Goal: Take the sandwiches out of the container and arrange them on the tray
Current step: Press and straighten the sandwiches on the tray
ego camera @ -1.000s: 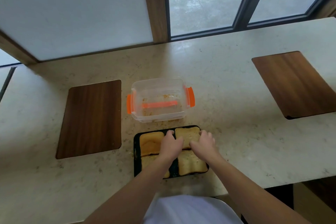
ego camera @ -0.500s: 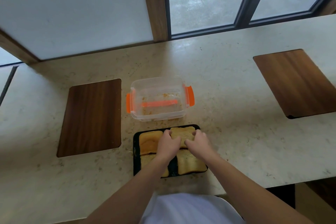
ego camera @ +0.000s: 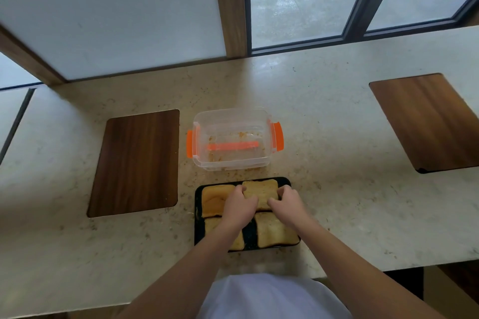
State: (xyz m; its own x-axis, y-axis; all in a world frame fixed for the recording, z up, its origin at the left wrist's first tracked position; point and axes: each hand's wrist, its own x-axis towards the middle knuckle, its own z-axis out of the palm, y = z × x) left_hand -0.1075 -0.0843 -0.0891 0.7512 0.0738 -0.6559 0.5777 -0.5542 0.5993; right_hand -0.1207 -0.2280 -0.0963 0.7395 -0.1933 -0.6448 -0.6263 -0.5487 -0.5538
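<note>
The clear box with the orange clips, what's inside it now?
No sandwiches remain in the clear box, only crumbs and an orange strip seen through its bottom. Whether that strip lies inside or underneath cannot be told.

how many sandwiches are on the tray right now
4, all on the black tray: far left, far right under both hands, near left partly behind the left forearm, near right. The container holds only crumbs.
</note>
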